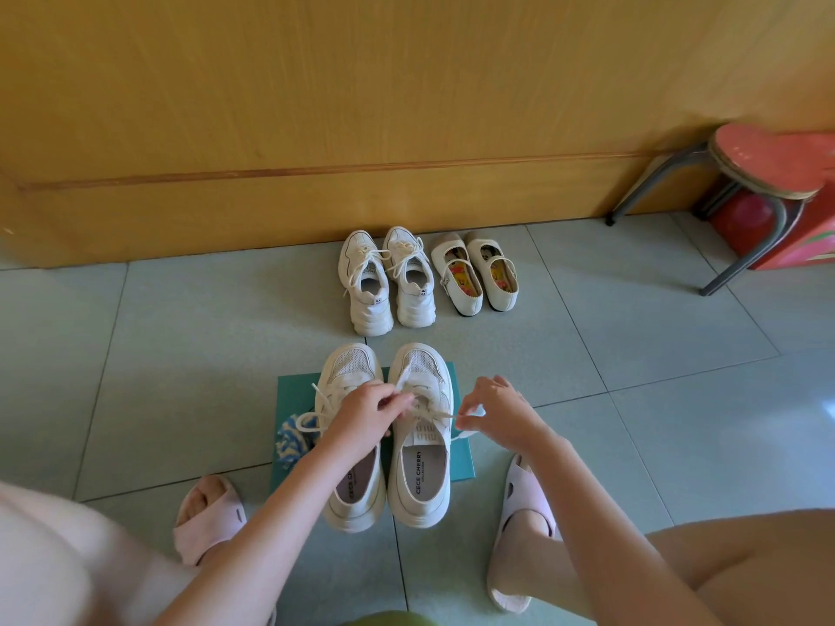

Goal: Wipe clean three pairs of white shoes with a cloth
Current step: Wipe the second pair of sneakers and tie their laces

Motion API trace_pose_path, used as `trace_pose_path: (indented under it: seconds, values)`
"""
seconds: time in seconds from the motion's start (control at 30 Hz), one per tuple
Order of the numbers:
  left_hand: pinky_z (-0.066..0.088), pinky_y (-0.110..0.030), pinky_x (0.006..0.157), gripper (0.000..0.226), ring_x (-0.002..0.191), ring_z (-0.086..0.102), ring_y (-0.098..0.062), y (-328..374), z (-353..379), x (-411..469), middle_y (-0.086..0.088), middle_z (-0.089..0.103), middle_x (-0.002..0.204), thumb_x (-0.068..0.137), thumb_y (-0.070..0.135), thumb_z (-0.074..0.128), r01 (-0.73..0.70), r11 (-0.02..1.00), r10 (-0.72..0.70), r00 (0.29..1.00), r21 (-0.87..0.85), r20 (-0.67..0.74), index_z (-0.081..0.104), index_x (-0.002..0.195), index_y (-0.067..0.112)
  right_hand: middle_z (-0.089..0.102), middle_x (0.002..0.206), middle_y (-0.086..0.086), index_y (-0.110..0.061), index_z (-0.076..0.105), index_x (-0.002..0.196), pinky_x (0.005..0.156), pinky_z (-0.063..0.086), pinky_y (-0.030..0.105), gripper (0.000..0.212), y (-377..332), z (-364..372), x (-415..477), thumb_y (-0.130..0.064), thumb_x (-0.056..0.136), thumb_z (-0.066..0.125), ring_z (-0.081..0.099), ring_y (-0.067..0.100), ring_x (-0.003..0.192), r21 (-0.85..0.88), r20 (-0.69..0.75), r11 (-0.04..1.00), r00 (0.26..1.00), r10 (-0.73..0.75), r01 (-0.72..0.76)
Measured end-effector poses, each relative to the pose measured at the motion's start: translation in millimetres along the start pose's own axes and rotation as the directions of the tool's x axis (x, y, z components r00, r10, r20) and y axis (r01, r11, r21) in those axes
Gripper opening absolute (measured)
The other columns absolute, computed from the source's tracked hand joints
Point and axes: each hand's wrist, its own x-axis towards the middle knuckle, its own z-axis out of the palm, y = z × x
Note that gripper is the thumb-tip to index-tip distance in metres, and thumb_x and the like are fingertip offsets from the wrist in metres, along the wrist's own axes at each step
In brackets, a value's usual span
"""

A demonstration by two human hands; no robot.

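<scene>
Over on the left, the cloth [288, 438], a blue-and-white fluffy thing, was just lying bunched on the floor [180, 354], tucked against the edge of a teal board [296, 395], and nobody was holding it. The near pair [420, 481] of white mesh sneakers sat side by side on that board, toes pointing away from the person. The left hand [366, 411] was closed in a pinch on the lace [433, 414] up by the eyelets of the right-side shoe, and the right hand [494, 406] was pinching the loose end of that same lace, pulled out sideways so it ran taut between the two. So it looked like the person was sorting out the laces on that shoe, tying or untying (honestly couldn't tell which), not wiping right then. Behind them, near the wall [316, 106], the chunky sneakers [368, 291] stood with the strap flats [467, 302] just beside them, both pairs well apart from the hands. Whether those two were already clean couldn't be made out at that size. Far right there was a red-topped stool [768, 160]. Best guess for the next move: finish with the lace, let go with one hand, reach left for the cloth, and steady the shoe with the other hand while wiping, since a light sneaker would probably slide on the board.
</scene>
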Motion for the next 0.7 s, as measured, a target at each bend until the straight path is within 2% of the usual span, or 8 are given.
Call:
trace_pose_path:
  seconds: [0.1,0.17,0.23,0.3,0.37,0.47,0.57,0.7]
  values:
    - [0.047,-0.029,0.092,0.037,0.098,0.062,-0.021,1,3,2,-0.007,0.066,0.105,0.096,0.040,0.041,0.212,0.886,-0.186,0.977,-0.412,0.101,0.065,0.091,0.012,0.049,0.085,-0.007,-0.020,0.063,0.090,0.064,0.034,0.016,0.012,-11,-14,-2,-0.031,0.087,0.061,0.044,0.004,0.072,-0.006,0.053,0.998,0.996,-0.066,0.066]
    - [0.044,-0.033,0.095,0.037,0.107,0.060,-0.019,4,5,3,-0.003,0.067,0.113,0.099,0.034,0.038,0.231,0.715,-0.194,0.972,-0.660,0.130,0.066,0.095,0.010,0.050,0.074,-0.006,-0.016,0.059,0.085,0.057,0.033,0.015,0.009,-18,-21,-1,-0.025,0.088,0.058,0.040,0.004,0.060,0.040,0.102,0.994,0.989,-0.105,0.101]
    - [0.046,-0.031,0.090,0.037,0.105,0.062,-0.018,6,7,4,-0.005,0.068,0.113,0.099,0.031,0.037,0.207,0.636,-0.167,0.977,-0.744,0.130,0.066,0.102,0.009,0.051,0.072,-0.005,-0.013,0.059,0.084,0.057,0.035,0.016,0.008,-24,-24,0,-0.020,0.087,0.058,0.040,0.006,0.059,0.099,0.097,0.986,0.985,-0.142,0.133]
    - [0.049,-0.027,0.080,0.031,0.097,0.066,-0.017,10,11,4,-0.004,0.071,0.105,0.099,0.029,0.041,0.188,0.657,-0.167,0.981,-0.730,0.103,0.064,0.107,0.011,0.051,0.072,-0.005,-0.008,0.060,0.088,0.057,0.036,0.015,0.010,-29,-23,2,-0.018,0.087,0.059,0.041,0.006,0.059,0.181,0.053,0.971,0.984,-0.168,0.156]
    - [0.050,-0.020,0.068,0.023,0.084,0.066,-0.012,11,15,7,-0.001,0.072,0.091,0.098,0.025,0.045,0.164,0.752,-0.194,0.981,-0.638,0.024,0.065,0.103,0.014,0.053,0.070,-0.007,-0.011,0.060,0.087,0.054,0.039,0.011,0.007,-33,-20,3,-0.018,0.087,0.060,0.044,0.003,0.058,0.280,-0.006,0.946,0.986,-0.169,0.164]
    - [0.047,-0.015,0.056,0.020,0.065,0.058,-0.006,10,21,12,0.002,0.066,0.074,0.097,0.020,0.048,0.097,0.879,-0.126,0.992,-0.467,-0.030,0.068,0.098,0.015,0.058,0.065,-0.006,-0.012,0.061,0.084,0.048,0.041,0.008,0.009,-36,-15,6,-0.020,0.087,0.064,0.048,-0.001,0.048,0.409,-0.062,0.902,0.990,-0.123,0.138]
    - [0.044,-0.014,0.054,0.023,0.062,0.052,-0.006,11,24,14,0.003,0.058,0.071,0.098,0.018,0.045,0.097,0.926,-0.087,0.995,-0.364,0.046,0.066,0.100,0.008,0.062,0.063,-0.004,-0.010,0.062,0.083,0.045,0.041,0.009,0.012,-37,-10,7,-0.021,0.086,0.067,0.049,-0.003,0.042,0.474,-0.099,0.872,0.991,-0.088,0.125]
    - [0.043,-0.015,0.057,0.023,0.069,0.053,-0.006,14,22,15,0.003,0.058,0.077,0.098,0.008,0.040,0.152,0.903,-0.082,0.979,-0.401,0.187,0.063,0.097,0.011,0.064,0.062,-0.001,-0.009,0.063,0.082,0.042,0.040,0.012,0.012,-37,-5,9,-0.020,0.084,0.069,0.047,0.000,0.039,0.545,-0.144,0.831,0.989,-0.037,0.110]
